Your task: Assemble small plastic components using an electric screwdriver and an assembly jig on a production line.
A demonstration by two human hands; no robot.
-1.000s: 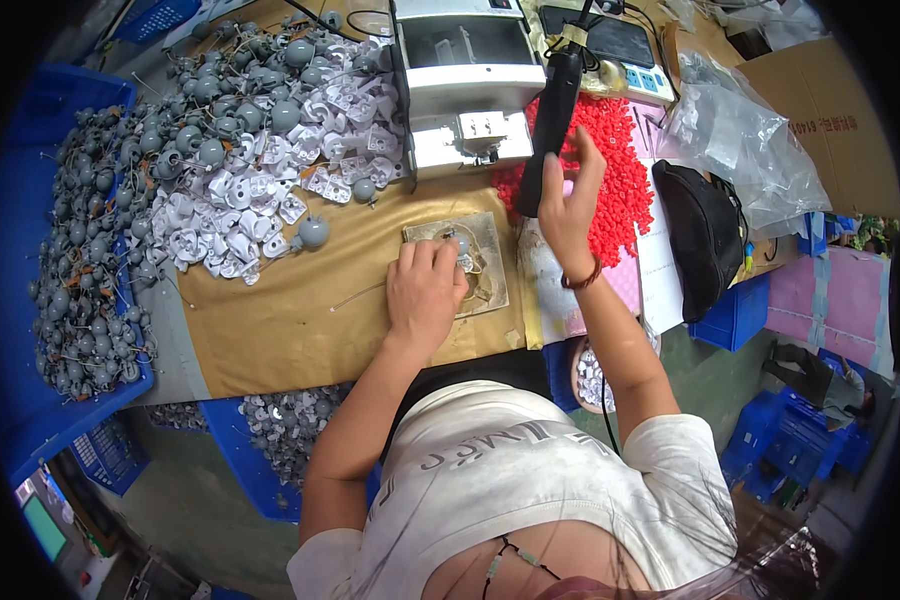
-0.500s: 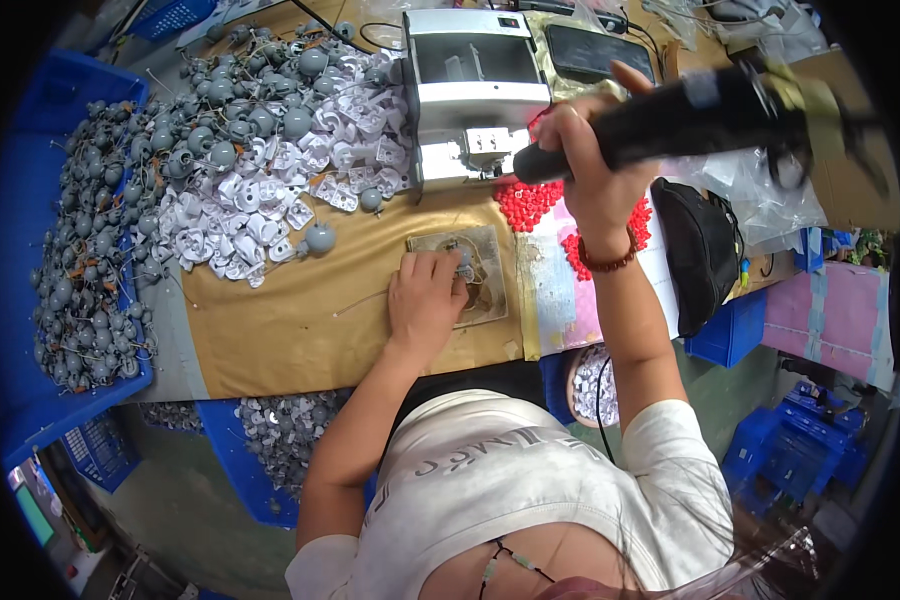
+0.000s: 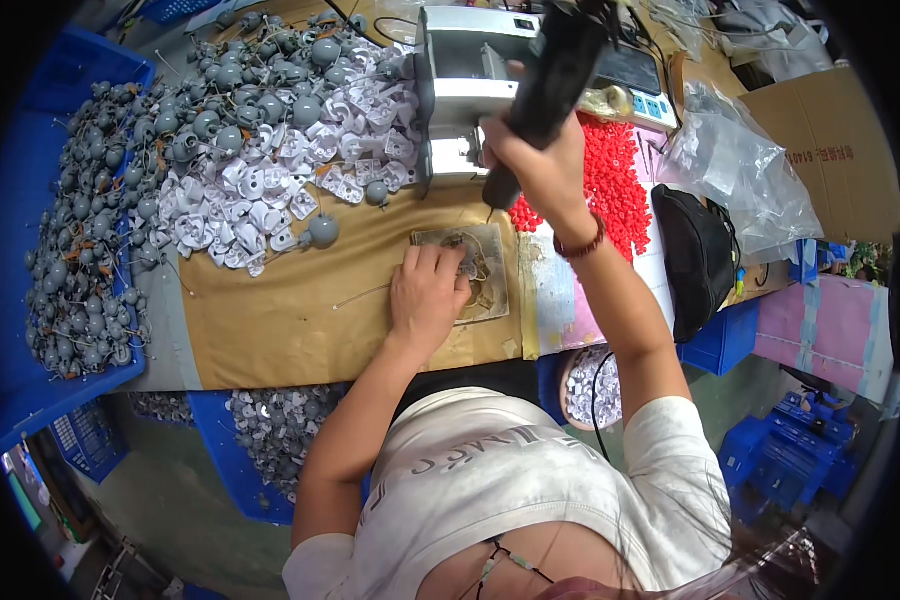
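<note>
My right hand (image 3: 542, 165) is wrapped round a black electric screwdriver (image 3: 550, 85), held above the bench. Its thin bit points down, above the far side of a clear square fixture plate (image 3: 490, 305). On that plate my left hand (image 3: 427, 293) rests with bent fingers, pinching a small grey part (image 3: 464, 262) that they mostly hide. A thin pale wire (image 3: 362, 297) runs leftward from beside that hand. Just beyond the plate stands a silver machine (image 3: 457, 165) with a small bright front, partly covered by the screwdriver.
White plastic pieces (image 3: 232, 215) and grey round parts with wires (image 3: 210, 125) are heaped at the far left. A blue bin (image 3: 20, 350) borders them. Red small caps (image 3: 610, 180) lie beyond my right wrist, near a black pouch (image 3: 692, 265) and clear plastic bags (image 3: 740, 170).
My right hand has swung the screwdriver from nearly level to steeply downward, bringing its tip left and nearer the plate. My left hand stays on the plate.
</note>
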